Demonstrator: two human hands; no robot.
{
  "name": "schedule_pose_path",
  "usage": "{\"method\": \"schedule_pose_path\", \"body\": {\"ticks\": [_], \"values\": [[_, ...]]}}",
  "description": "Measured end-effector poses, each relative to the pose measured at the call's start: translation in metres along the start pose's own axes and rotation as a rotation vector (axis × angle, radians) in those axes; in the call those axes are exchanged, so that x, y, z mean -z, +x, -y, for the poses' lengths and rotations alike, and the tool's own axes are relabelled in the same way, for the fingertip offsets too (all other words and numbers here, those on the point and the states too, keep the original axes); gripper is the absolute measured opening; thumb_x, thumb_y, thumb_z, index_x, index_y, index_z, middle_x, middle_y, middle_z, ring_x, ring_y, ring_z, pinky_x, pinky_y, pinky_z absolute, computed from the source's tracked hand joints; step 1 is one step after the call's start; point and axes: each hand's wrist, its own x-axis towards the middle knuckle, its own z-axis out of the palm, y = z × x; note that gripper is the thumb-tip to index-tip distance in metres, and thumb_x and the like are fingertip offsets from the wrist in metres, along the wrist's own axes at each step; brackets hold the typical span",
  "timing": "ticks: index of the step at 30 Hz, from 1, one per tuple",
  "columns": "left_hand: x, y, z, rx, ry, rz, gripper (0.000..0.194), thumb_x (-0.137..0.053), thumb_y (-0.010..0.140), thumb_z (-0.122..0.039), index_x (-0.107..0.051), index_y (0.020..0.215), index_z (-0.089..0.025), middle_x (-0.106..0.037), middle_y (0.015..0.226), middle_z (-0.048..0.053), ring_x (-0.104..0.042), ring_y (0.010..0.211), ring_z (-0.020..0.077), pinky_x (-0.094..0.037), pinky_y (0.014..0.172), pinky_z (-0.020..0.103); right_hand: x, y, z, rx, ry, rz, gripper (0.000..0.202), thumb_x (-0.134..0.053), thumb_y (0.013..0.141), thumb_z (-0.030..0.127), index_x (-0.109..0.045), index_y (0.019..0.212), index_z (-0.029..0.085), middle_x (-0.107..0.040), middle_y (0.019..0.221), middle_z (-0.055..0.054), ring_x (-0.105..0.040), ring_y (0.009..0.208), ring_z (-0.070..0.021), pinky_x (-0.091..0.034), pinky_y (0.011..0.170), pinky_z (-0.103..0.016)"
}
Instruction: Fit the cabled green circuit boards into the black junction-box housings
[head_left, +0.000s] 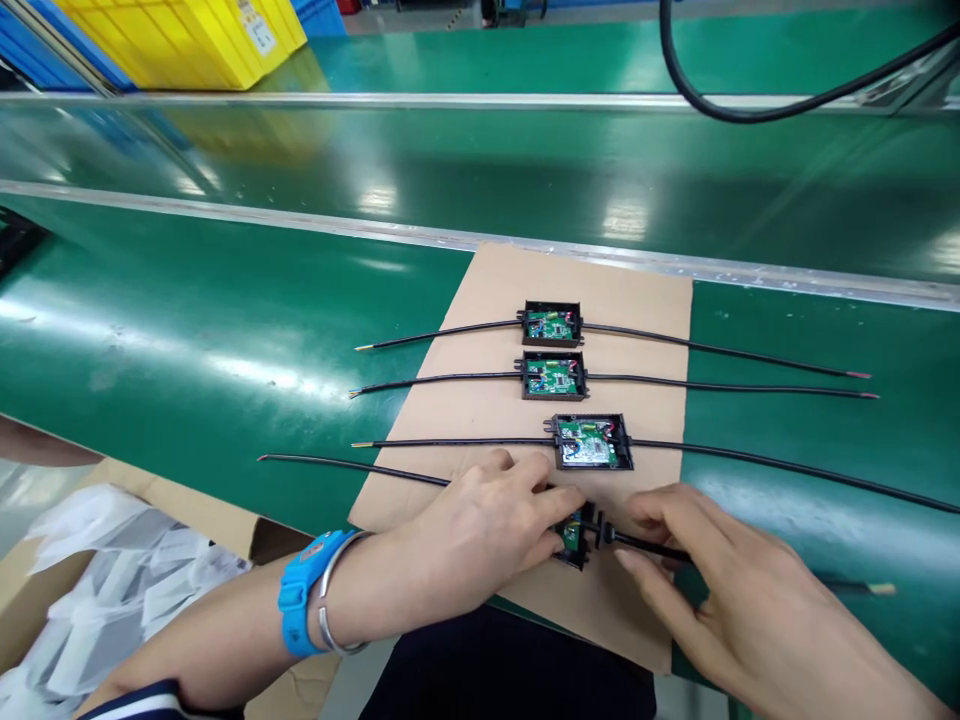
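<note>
Nearest to me on the cardboard sheet (585,280), a small black box with a green circuit board (574,540) lies partly hidden under my left hand (495,530), whose fingers close over its left side. From the box's right end runs a black cable (649,546). My right hand (720,580) has its thumb and curled fingers around this cable, close to the box. Another cable (352,462) leads out to the left. Beyond my hands, three similar open boxes lie in a column: a near one (594,442), a middle one (553,376) and a far one (552,324), each with cables both ways.
The cardboard lies on a green workbench (187,300) with a metal rail (300,215) behind it. A yellow bin (187,40) stands at the back left. At lower left a carton holds white wrapped pieces (135,570). A thick black cable (739,112) hangs at upper right.
</note>
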Motion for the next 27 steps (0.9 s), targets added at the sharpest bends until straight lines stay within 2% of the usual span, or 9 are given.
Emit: {"method": "schedule_pose_path", "body": {"ticks": [3,8,15,20,27], "values": [[-0.002,0.0,0.0,-0.014,0.012,-0.033,0.03,-0.054,0.092,-0.027,-0.053,0.122,-0.02,-0.055,0.103,0.006,-0.054,0.093,0.0199,-0.049,0.08,0.035,-0.001,-0.006,0.003,0.013,0.007,-0.016,0.013,-0.046,0.093,0.018,-0.056,0.102,0.02,-0.061,0.089,-0.004,-0.061,0.076,-0.0151,-0.052,0.066,-0.028],[-0.004,-0.002,0.001,-0.042,0.021,-0.051,0.033,-0.055,0.092,-0.026,-0.053,0.125,-0.021,-0.056,0.104,0.005,-0.053,0.096,0.0202,-0.048,0.081,0.035,-0.016,-0.007,0.005,0.07,0.003,-0.068,0.022,-0.049,0.091,0.01,-0.056,0.109,0.02,-0.063,0.095,-0.003,-0.061,0.085,-0.014,-0.052,0.076,-0.027],[-0.005,-0.006,0.001,-0.072,0.082,-0.05,0.039,-0.059,0.09,-0.023,-0.053,0.129,-0.023,-0.056,0.105,0.005,-0.052,0.098,0.0198,-0.046,0.08,0.033,-0.026,-0.012,0.007,0.122,-0.051,-0.024,0.018,-0.044,0.093,0.011,-0.057,0.103,0.019,-0.061,0.088,-0.004,-0.06,0.078,-0.015,-0.048,0.065,-0.028],[-0.008,-0.007,0.0,-0.067,0.09,-0.081,0.031,-0.056,0.091,-0.024,-0.058,0.122,-0.022,-0.056,0.1,0.005,-0.051,0.091,0.0193,-0.045,0.075,0.033,-0.029,-0.015,0.011,0.102,-0.115,0.04,0.021,-0.041,0.089,0.007,-0.057,0.096,0.018,-0.059,0.086,-0.004,-0.059,0.077,-0.0174,-0.045,0.061,-0.029],[-0.011,-0.009,-0.002,-0.106,0.074,-0.06,0.03,-0.055,0.085,-0.012,-0.059,0.115,-0.019,-0.055,0.095,0.006,-0.05,0.092,0.0208,-0.042,0.077,0.036,-0.033,-0.018,0.025,0.091,-0.343,-0.004,0.019,-0.043,0.079,0.004,-0.055,0.087,0.018,-0.054,0.075,-0.005,-0.052,0.065,-0.0186,-0.036,0.051,-0.03]]}}
